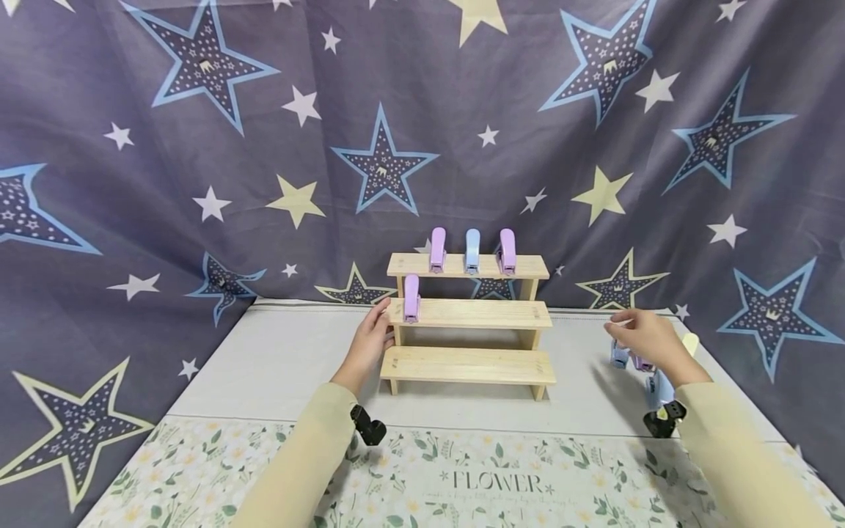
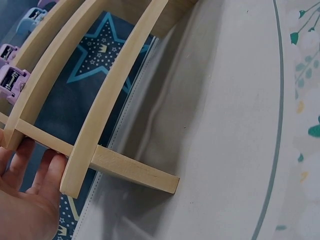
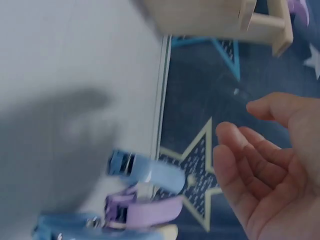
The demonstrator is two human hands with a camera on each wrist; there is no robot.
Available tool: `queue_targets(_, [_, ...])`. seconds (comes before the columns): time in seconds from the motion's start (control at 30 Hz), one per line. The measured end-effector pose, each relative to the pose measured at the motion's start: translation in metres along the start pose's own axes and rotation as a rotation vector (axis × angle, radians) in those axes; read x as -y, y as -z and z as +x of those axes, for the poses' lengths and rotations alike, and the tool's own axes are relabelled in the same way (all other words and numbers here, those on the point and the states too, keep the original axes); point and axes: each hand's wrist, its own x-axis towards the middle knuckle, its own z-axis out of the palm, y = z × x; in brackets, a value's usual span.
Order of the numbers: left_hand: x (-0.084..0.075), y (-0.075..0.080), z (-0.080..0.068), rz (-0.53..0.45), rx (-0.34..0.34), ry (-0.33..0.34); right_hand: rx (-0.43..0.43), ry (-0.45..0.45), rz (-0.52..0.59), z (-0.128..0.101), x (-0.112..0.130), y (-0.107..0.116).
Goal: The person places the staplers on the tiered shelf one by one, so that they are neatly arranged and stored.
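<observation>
A three-tier wooden shelf (image 1: 469, 364) stands near the back of the table. My left hand (image 1: 370, 341) grips its left side by the middle tier; in the left wrist view the fingers (image 2: 49, 177) curl behind the side frame. On the top tier stand a purple stapler (image 1: 438, 249), a blue stapler (image 1: 472, 251) and another purple stapler (image 1: 506, 251). One more purple stapler (image 1: 411, 297) is at the middle tier's left end. My right hand (image 1: 650, 339) hovers with loosely bent fingers, holding nothing, above a blue stapler (image 3: 155, 173) and a purple stapler (image 3: 150, 212).
Beside those two lies another blue stapler (image 1: 660, 390), partly hidden by the right wrist. Something pale yellow (image 1: 690, 343) shows behind the right hand. A star-patterned curtain (image 1: 383, 161) hangs behind the table. A floral mat strip (image 1: 495, 477) covers the table's front.
</observation>
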Motion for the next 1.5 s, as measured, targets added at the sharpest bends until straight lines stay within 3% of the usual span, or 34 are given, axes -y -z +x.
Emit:
queue_targets(0.33, [0.001,0.0,0.001,-0.01,0.008,0.008,0.003,-0.13,-0.025,-0.004,-0.031,0.001])
queue_targets(0.4, [-0.006,0.001,-0.003,-0.012,0.021,0.018,-0.002,-0.139,-0.059,-0.003,-0.035,0.0])
queue_targets(0.6, [-0.004,0.001,0.001,-0.019,0.028,0.017,-0.016,-0.154,-0.126,0.002,-0.044,-0.005])
queue_targets(0.97, [0.001,0.0,0.002,-0.009,0.014,0.003,-0.075,-0.179,-0.085,0.008,-0.042,-0.023])
queue_targets(1.5, [0.0,0.001,0.0,0.009,0.007,0.008,0.12,-0.245,-0.048,0.015,-0.039,-0.029])
